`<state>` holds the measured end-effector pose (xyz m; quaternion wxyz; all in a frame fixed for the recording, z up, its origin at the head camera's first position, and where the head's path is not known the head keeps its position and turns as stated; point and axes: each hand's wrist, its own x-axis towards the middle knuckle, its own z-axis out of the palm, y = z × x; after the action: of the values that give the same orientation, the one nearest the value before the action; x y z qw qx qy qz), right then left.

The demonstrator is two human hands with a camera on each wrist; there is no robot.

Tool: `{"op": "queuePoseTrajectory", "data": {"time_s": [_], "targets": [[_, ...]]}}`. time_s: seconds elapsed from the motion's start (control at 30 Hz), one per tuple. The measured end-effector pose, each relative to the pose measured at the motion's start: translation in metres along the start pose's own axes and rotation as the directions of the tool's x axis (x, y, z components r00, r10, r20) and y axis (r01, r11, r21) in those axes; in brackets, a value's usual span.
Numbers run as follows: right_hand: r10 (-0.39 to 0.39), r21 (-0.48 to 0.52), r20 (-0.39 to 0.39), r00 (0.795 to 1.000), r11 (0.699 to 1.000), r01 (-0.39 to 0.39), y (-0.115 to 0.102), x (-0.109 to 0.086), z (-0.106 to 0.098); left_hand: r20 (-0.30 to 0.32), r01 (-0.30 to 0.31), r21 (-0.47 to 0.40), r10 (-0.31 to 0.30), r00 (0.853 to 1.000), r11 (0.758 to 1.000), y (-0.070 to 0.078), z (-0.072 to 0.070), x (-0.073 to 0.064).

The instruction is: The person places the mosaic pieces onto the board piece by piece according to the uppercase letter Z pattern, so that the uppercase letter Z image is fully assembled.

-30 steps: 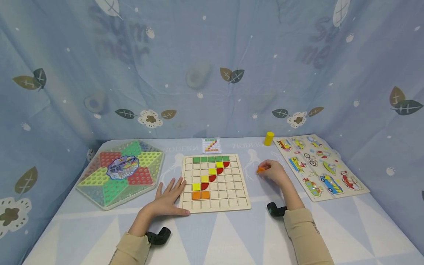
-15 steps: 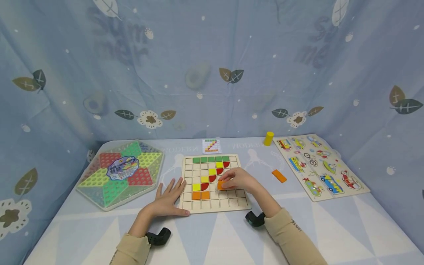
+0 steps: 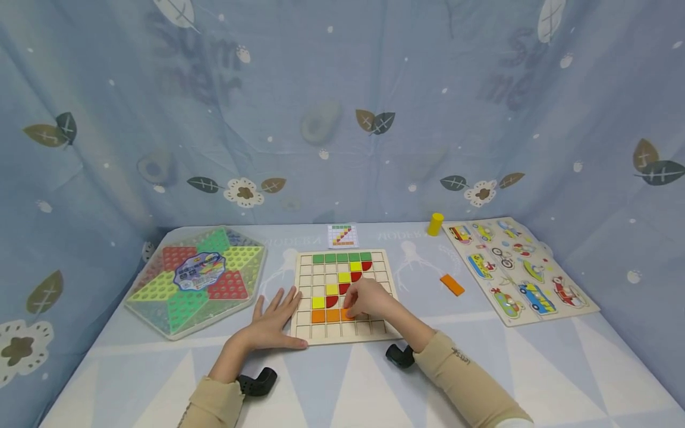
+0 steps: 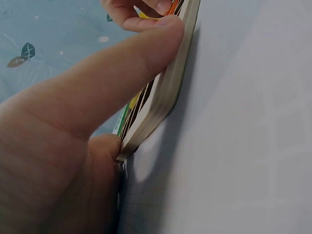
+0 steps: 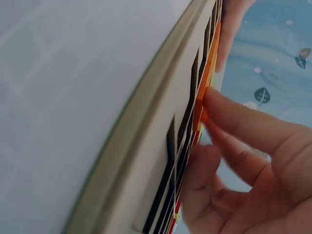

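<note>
A wooden grid board [image 3: 374, 330] lies on the table, holding green, yellow and orange square tiles and red quarter-round tiles. My left hand [image 3: 270, 327] rests flat at the board's left edge, fingers spread and thumb by its near corner. In the left wrist view the thumb [image 4: 141, 56] lies along the board's rim. My right hand [image 3: 369, 298] pinches an orange square tile [image 3: 346, 315] at the third cell of the orange row. Up close in the right wrist view, the thumb touches this orange tile [image 5: 201, 105], which sits at the grid; whether it lies fully flat I cannot tell.
Another orange piece [image 3: 452, 285] lies right of the board. A pattern card [image 3: 342, 236] sits behind the board, and a yellow cylinder [image 3: 436, 224] stands at the back. A hexagonal marble game [image 3: 198, 285] lies left, a vehicle puzzle board [image 3: 514, 273] right.
My right hand has carried an orange tile leftward from the table onto the board, beside the two orange tiles in the row. My left hand stays in place.
</note>
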<state>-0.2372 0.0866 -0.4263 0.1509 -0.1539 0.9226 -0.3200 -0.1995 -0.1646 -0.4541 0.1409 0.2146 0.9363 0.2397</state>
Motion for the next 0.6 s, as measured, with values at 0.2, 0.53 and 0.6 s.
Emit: {"op": "queuePoseTrajectory", "data": {"time_s": [0.2, 0.53, 0.6], "targets": [[-0.009, -0.009, -0.006, 1.0, 1.0, 0.009, 0.003, -0.002, -0.002, -0.002, -0.006, 0.002, 0.006, 1.0, 1.0, 0.0, 0.0, 0.001], [0.149, 0.143, -0.185, 0.971, 0.982, -0.124, 0.043, -0.019, -0.046, 0.005, -0.003, -0.014, 0.003, 1.0, 1.0, 0.002, -0.002, -0.002], [0.182, 0.149, -0.232, 0.956, 0.977, -0.15, 0.054, -0.026, -0.058, 0.004, 0.0, -0.011, 0.0, 1.0, 1.0, 0.003, -0.002, -0.002]]}}
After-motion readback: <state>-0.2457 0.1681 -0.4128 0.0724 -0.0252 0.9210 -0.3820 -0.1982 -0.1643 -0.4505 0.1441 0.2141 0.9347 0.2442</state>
